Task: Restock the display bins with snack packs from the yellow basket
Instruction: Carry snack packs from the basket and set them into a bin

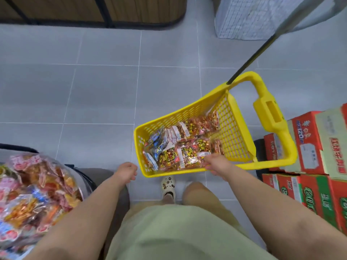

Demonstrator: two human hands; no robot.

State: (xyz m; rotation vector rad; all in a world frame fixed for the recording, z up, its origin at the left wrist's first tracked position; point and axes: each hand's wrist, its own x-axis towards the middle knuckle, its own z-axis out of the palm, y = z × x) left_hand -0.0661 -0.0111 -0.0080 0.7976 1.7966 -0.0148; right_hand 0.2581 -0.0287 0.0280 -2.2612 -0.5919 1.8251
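Yellow basket [189, 109]: smooth perforated plastic. Snack packs [184, 152]: glossy clear film (crinkled). Floor [105, 94]: matt grey tile. Cartons [317, 139]: printed cardboard.

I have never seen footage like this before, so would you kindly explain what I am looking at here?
There is no machine: a person wears one camera on the head, looking down at their own two hands. A yellow basket stands on the grey tiled floor, with snack packs inside. The right hand reaches in and grips the edge of a clear snack pack. The left hand hangs loosely beside the basket, holding nothing. A heap of packs lies at the left, and cardboard boxes are stacked at the right.
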